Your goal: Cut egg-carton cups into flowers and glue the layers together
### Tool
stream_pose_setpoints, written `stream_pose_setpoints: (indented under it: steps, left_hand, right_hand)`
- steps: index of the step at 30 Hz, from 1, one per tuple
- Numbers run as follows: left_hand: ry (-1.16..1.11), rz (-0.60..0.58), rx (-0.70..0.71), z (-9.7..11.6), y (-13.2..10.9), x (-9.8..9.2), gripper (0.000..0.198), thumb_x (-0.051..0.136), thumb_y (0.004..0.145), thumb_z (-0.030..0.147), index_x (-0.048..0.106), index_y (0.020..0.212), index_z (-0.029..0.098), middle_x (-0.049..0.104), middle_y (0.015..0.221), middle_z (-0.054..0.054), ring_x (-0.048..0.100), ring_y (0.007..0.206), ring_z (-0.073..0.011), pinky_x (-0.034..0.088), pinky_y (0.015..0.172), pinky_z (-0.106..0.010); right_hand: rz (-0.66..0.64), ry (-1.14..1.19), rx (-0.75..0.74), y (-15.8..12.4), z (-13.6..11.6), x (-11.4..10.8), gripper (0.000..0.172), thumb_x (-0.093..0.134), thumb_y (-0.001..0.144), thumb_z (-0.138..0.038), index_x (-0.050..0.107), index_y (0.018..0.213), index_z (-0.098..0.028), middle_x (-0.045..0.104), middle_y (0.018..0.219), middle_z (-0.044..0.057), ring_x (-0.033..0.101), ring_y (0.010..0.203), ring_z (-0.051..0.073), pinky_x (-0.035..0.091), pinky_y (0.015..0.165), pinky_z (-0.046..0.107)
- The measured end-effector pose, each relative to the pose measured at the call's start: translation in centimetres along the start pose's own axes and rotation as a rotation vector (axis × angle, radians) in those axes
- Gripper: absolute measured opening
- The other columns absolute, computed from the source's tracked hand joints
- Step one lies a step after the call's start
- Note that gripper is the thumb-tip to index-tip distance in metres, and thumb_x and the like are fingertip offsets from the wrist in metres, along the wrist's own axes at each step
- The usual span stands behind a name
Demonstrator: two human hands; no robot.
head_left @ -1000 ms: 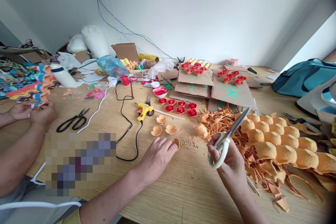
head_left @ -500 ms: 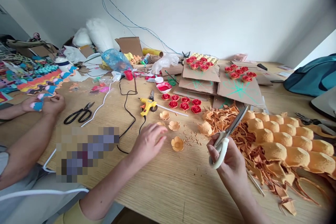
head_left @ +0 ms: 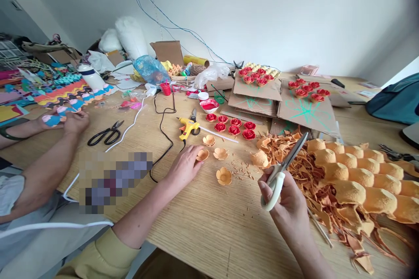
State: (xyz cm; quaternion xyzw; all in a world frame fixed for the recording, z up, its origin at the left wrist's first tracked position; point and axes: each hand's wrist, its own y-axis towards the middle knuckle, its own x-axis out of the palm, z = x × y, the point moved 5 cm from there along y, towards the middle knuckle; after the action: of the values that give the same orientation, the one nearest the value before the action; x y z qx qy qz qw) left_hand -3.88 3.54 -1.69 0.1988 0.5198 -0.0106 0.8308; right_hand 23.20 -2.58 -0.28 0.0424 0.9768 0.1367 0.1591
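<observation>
My right hand (head_left: 288, 196) holds a pair of scissors (head_left: 278, 183) with cream handles, its blades pointing up and away over the table. With thumb and fingers, my left hand (head_left: 185, 166) grips the rim of an orange egg-carton flower cup (head_left: 202, 154), which rests on the table. Three similar cups are close by: one cup (head_left: 208, 140) behind, another cup (head_left: 220, 153) to the right and a third cup (head_left: 224, 176) nearer me. An uncut carton cup (head_left: 259, 158) lies by the scrap pile (head_left: 281, 148), left of the scissors.
Red painted flowers (head_left: 234, 130) stand in rows behind the cups, near a bowl of red paint (head_left: 209, 105). A yellow glue gun (head_left: 188, 127) and black-handled scissors (head_left: 106, 134) lie left. An egg carton (head_left: 366, 176) fills the right. A co-worker's hands (head_left: 76, 121) hold coloured carton pieces.
My left hand has come down onto the left flower cup and closed on its rim. The right hand keeps its hold on the scissors. The view has shifted slightly left.
</observation>
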Motion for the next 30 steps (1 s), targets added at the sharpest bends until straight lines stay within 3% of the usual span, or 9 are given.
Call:
stream_pose_setpoints:
  steps: [7,11,18,23,30]
  left_hand:
    - [0.059,0.021,-0.038,0.0,-0.5,-0.9,0.035,0.071,0.082,0.023,0.058,0.114,0.02,0.063,0.105,-0.007,0.061,0.099,-0.0261,0.051,0.087,-0.042]
    - [0.113,0.034,0.041,1.5,0.0,-1.6,0.033,0.069,0.085,0.026,0.059,0.117,0.022,0.062,0.111,-0.007,0.058,0.104,-0.0262,0.048,0.091,-0.042]
    - [0.25,-0.067,0.194,4.6,2.0,0.4,0.025,0.06,0.088,0.013,0.063,0.112,0.022,0.062,0.113,-0.009,0.052,0.107,-0.0277,0.042,0.087,-0.042]
    - [0.309,-0.06,0.203,4.3,2.3,1.5,0.018,0.051,0.093,0.01,0.065,0.097,0.019,0.063,0.11,-0.008,0.052,0.105,-0.0265,0.038,0.085,-0.04]
    - [0.21,0.037,0.241,3.8,1.8,1.1,0.018,0.05,0.096,0.017,0.069,0.096,0.019,0.066,0.097,-0.007,0.054,0.097,-0.0245,0.038,0.081,-0.037]
  right_hand:
    - [-0.009,-0.011,-0.032,0.1,-0.5,0.1,0.022,0.064,0.089,-0.041,0.057,0.104,-0.025,0.062,0.089,0.001,0.056,0.076,0.016,0.047,0.07,0.03]
    - [-0.034,0.024,-0.026,0.0,-0.7,0.0,0.02,0.062,0.091,-0.041,0.057,0.102,-0.025,0.061,0.087,0.001,0.056,0.075,0.016,0.046,0.065,0.028]
    - [-0.042,0.054,-0.028,-0.2,-0.7,-0.1,0.026,0.053,0.095,-0.048,0.059,0.105,-0.025,0.062,0.092,0.004,0.057,0.083,0.019,0.046,0.069,0.03]
    - [-0.025,0.07,-0.001,-0.1,-0.6,0.0,0.028,0.056,0.093,-0.05,0.061,0.103,-0.024,0.063,0.092,0.004,0.058,0.082,0.019,0.046,0.069,0.03]
    - [-0.036,0.028,-0.016,0.1,-0.8,0.0,0.029,0.057,0.092,-0.052,0.061,0.096,-0.024,0.063,0.091,0.004,0.058,0.082,0.019,0.045,0.067,0.029]
